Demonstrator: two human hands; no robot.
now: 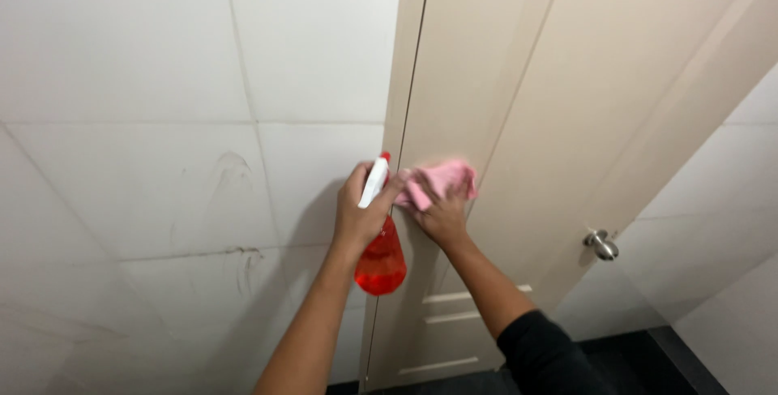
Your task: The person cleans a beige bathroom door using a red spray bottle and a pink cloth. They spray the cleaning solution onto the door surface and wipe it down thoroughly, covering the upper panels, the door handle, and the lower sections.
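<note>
Two hands, left hand (356, 215) gripping spray bottle (379, 261), right hand (442, 217) under cloth (442, 180)

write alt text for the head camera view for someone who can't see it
A right hand presses a pink cloth against a beige door, while the left hand holds a red spray bottle beside it. White wall tiles lie left; a metal doorknob sits right.

Floor: dark, smooth floor (640, 354), a strip visible along the bottom edge.
On it: nothing discernible; beige panelled door (519, 119) reaches down to it.
</note>
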